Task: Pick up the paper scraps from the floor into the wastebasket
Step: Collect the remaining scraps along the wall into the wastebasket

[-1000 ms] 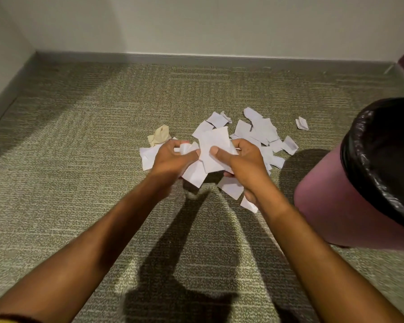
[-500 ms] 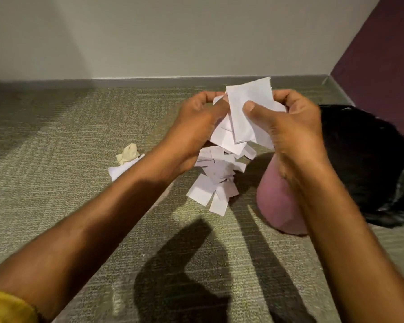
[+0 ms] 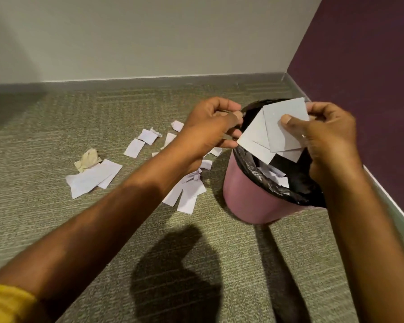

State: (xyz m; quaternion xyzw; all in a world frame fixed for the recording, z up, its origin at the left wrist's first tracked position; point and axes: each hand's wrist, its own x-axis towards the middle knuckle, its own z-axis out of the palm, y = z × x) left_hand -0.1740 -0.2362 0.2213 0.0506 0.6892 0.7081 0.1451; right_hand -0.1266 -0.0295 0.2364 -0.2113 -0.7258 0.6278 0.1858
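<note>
Left hand point(image 3: 210, 127) and right hand point(image 3: 329, 138) both pinch flat white paper scraps point(image 3: 278, 131) above the black-lined pink plastic wastebasket point(image 3: 247, 201); best release low, centred over its mouth.

The right hand point(image 3: 329, 138) pinches white sheets point(image 3: 278, 129) over the pink wastebasket point(image 3: 250, 201). The left hand point(image 3: 210, 127), fingers curled, holds their left corner. Floor scraps point(image 3: 91, 180) and a tan wad point(image 3: 89, 157) lie on the carpet point(image 3: 56, 229).
</note>
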